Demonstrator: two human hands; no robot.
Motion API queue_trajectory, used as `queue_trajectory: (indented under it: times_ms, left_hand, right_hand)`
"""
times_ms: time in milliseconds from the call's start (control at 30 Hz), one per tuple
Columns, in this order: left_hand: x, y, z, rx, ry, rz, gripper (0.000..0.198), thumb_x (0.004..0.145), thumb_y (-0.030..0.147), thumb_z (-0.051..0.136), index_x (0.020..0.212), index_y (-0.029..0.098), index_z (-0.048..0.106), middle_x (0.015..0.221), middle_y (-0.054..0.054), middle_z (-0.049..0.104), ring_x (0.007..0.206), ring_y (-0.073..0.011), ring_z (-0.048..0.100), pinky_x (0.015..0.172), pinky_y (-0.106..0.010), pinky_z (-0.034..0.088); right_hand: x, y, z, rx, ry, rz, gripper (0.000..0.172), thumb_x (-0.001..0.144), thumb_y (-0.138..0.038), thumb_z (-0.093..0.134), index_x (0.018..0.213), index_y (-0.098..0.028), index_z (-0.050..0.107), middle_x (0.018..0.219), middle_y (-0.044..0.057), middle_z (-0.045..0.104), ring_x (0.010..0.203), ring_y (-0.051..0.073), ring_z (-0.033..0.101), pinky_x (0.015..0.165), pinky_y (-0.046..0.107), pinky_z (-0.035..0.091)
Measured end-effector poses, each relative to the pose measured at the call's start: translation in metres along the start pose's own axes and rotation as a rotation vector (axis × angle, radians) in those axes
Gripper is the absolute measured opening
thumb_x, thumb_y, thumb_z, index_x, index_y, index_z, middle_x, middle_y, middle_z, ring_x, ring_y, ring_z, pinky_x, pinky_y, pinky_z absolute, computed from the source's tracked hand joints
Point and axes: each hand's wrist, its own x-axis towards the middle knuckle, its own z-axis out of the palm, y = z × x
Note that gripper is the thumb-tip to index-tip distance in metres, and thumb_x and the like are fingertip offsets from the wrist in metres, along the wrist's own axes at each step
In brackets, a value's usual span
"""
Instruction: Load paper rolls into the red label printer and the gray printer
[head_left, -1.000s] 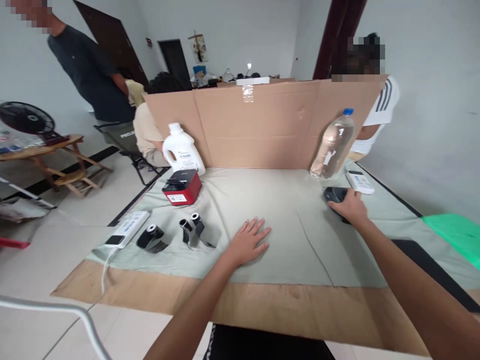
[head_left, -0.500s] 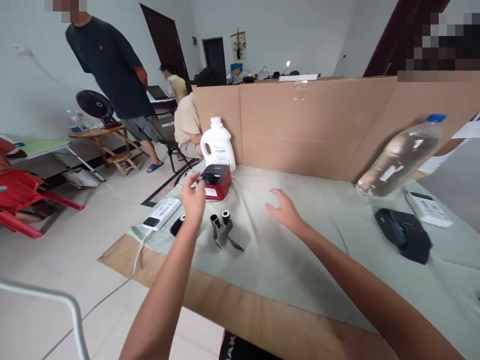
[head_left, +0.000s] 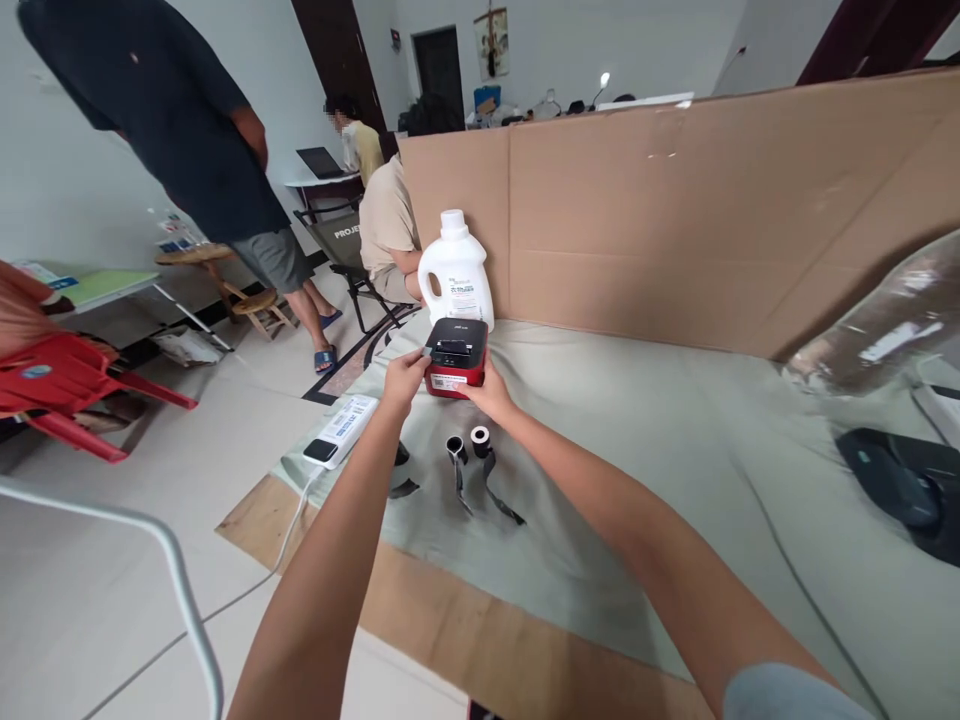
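Note:
A small red-and-black label printer (head_left: 457,345) stands toward the far left of the cloth, its black top with a slot facing up. My left hand (head_left: 406,380) grips its left side with thumb and fingers. My right hand (head_left: 491,390) is closed around its right front corner, thumb at the front and fingers partly hidden behind the side. Just nearer to me are two small rolls, a black roll (head_left: 455,447) and a white-ended roll (head_left: 481,438), each with a dark strip trailing from it. Behind the printer rises a white jug (head_left: 455,270) with a handle.
A white power strip (head_left: 341,432) with a cable lies at the left table edge. Dark pieces (head_left: 403,488) lie by my left forearm. A cardboard panel (head_left: 637,220) walls off the back. To the right are a large clear bottle (head_left: 877,320) and a black mouse (head_left: 889,475).
Both hands have closed in on the label printer from either side and taken hold of it; my right hand came from the right. The view has shifted left and downward.

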Motion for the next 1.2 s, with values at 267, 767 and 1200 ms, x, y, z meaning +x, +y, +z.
queue_trajectory:
  times_ms: [267, 767, 1200]
  left_hand:
    - [-0.128, 0.071, 0.067, -0.153, -0.148, 0.325, 0.048, 0.087, 0.042, 0.067, 0.128, 0.016, 0.072, 0.128, -0.007, 0.073, 0.124, -0.0292, 0.066, 0.111, -0.041, 0.049]
    - [-0.254, 0.033, 0.184, -0.502, -0.36, 0.218, 0.058, 0.089, 0.053, 0.068, 0.136, 0.018, 0.067, 0.141, -0.008, 0.064, 0.135, -0.0276, 0.059, 0.12, -0.044, 0.043]
    - [-0.243, 0.021, 0.169, -0.142, -0.138, 0.552, 0.036, 0.096, 0.04, 0.062, 0.126, 0.023, 0.071, 0.123, -0.011, 0.072, 0.117, -0.025, 0.065, 0.095, -0.04, 0.057]
  right_hand:
    - [-0.097, -0.053, -0.123, -0.02, 0.196, -0.148, 0.083, 0.079, -0.046, 0.079, 0.149, -0.025, 0.041, 0.14, 0.014, 0.06, 0.121, 0.032, 0.063, 0.103, 0.05, 0.053]
    - [-0.234, -0.059, -0.254, -0.583, 0.161, -0.096, 0.094, 0.089, -0.048, 0.065, 0.162, -0.019, 0.014, 0.155, 0.021, 0.043, 0.14, 0.039, 0.046, 0.113, 0.062, 0.042]
    - [-0.245, -0.052, -0.243, -0.707, 0.294, -0.176, 0.098, 0.09, -0.043, 0.065, 0.166, -0.025, 0.006, 0.164, 0.017, 0.029, 0.15, 0.038, 0.032, 0.12, 0.063, 0.034]
